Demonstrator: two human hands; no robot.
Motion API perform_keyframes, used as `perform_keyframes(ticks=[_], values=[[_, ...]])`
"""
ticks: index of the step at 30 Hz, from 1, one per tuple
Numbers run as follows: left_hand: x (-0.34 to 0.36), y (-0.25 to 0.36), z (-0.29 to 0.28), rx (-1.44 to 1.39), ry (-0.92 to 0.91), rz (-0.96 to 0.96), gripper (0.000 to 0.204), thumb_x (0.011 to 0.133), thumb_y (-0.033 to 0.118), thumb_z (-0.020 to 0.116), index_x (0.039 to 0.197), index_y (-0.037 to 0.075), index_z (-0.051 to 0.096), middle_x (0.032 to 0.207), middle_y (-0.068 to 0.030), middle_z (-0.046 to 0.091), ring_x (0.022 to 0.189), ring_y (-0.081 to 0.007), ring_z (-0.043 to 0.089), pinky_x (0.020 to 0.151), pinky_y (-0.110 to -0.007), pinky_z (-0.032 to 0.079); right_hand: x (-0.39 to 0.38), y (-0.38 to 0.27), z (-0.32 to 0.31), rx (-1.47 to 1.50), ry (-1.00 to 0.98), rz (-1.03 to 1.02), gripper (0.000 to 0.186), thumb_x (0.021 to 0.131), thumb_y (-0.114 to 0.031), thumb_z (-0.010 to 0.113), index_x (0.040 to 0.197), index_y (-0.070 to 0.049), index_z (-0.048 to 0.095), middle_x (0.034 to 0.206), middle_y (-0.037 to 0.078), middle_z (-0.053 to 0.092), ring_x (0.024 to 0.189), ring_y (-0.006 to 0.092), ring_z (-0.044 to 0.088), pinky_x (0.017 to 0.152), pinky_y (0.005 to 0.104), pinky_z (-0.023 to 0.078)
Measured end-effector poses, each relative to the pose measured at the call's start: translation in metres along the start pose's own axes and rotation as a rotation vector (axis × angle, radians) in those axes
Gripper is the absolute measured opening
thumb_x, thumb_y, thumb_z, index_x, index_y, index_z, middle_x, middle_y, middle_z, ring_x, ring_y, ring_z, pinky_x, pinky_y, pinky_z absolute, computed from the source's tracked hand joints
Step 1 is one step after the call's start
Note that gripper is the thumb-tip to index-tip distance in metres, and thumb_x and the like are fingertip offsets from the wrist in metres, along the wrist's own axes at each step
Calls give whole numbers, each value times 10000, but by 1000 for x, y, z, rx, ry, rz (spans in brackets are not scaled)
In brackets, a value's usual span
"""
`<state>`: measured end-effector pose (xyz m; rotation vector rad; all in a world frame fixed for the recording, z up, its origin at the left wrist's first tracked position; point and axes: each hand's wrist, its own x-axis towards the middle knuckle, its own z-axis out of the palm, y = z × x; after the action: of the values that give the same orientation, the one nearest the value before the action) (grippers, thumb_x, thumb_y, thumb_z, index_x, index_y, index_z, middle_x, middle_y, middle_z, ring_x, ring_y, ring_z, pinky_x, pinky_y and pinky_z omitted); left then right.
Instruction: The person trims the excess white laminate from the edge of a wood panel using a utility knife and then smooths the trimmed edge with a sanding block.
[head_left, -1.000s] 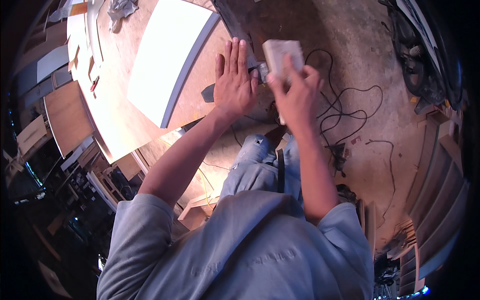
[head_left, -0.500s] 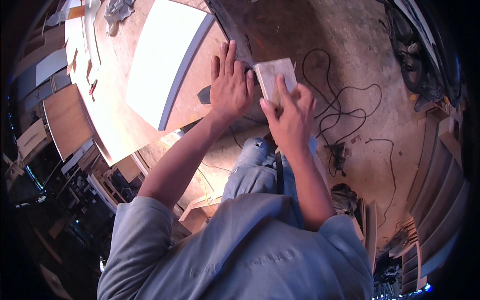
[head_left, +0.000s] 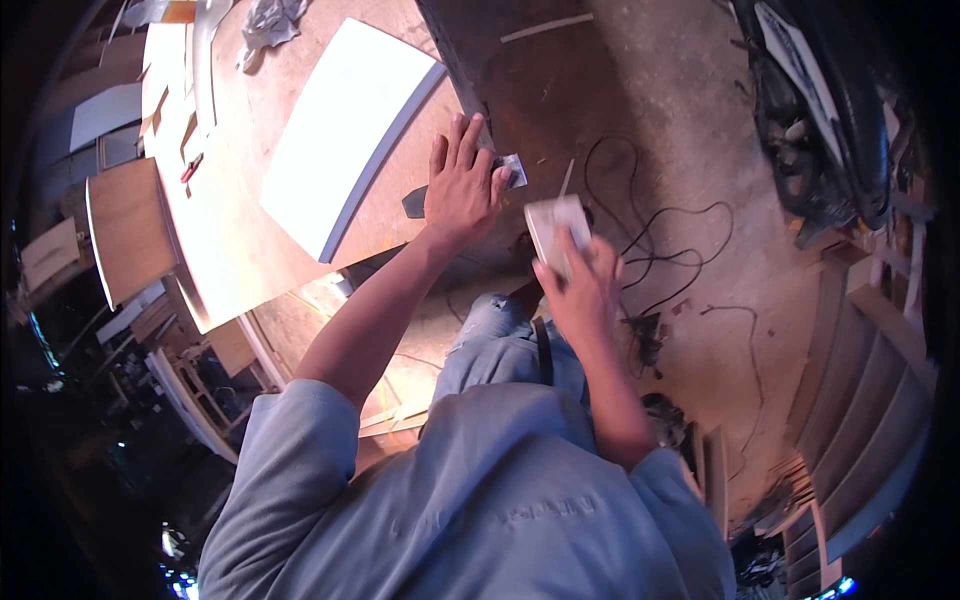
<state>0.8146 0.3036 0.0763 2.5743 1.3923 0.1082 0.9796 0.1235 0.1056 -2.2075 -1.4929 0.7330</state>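
Observation:
My left hand (head_left: 463, 195) lies palm down at the corner of the wooden worktop (head_left: 290, 262), its fingers stretched out. A dark, pointed flat piece (head_left: 413, 203) sticks out on its left side and a small shiny flat piece (head_left: 515, 170) by its thumb; my palm hides whether they are one tool. To the right, off the worktop, my right hand (head_left: 585, 275) grips a pale, flat wooden block (head_left: 548, 222) between thumb and fingers, slightly blurred. A white curved panel (head_left: 345, 130) with a grey edge rests on the worktop, left of my left hand.
A crumpled grey cloth (head_left: 268, 28) and a small red-handled tool (head_left: 191, 168) lie on the worktop. Black cable (head_left: 640, 250) loops over the floor at right. A dark machine (head_left: 815, 130) stands far right, with stacked boards (head_left: 850, 370) nearer. A brown panel (head_left: 130, 230) is at left.
My right hand has drawn the block back toward me, away from my left hand, uncovering the shiny piece by the left thumb. My left hand stays in place on the worktop; the whole view has shifted slightly.

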Motion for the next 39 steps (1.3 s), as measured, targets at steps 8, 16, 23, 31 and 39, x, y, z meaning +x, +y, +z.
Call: perform_keyframes(ticks=[8,16,23,31,39], values=[[-27,11,-99,-644,223,-334,286,1107,297,567,1067,20,621,1031,-105,676,959,-325,624,938,-441,521,12,20,-97,169,51,168,859,903,-430,820,1588,-49,468,1374,276,551,1306,458,510,1102,559,441],[-162,-17,-236,-1578,965,-575,187,1069,197,694,1103,22,637,942,-25,699,814,-71,652,736,-261,588,78,-174,-41,-19,-260,-670,902,837,-362,871,1562,-4,472,1359,244,552,1274,417,517,1107,516,439],[-298,-77,-245,-1457,1311,-734,178,1028,146,747,1072,25,623,963,-48,730,791,-88,693,751,-276,601,53,-371,116,-242,-470,-1153,828,812,-414,873,1485,-83,523,1312,270,576,1247,442,529,1008,551,483],[-403,-164,-250,-1295,1451,-1020,193,1022,112,734,965,26,571,841,-41,684,715,-86,681,677,-266,578,11,-572,235,72,-860,-1179,668,1043,-570,616,1380,3,678,1353,253,673,1286,348,630,1086,467,484],[-402,-224,-253,-1447,1353,-979,200,1028,188,737,993,24,627,847,-35,704,761,-69,673,678,-259,569,-60,-478,157,507,-1446,-377,297,1104,-282,634,1221,-10,652,1038,64,717,921,125,675,845,287,558]])
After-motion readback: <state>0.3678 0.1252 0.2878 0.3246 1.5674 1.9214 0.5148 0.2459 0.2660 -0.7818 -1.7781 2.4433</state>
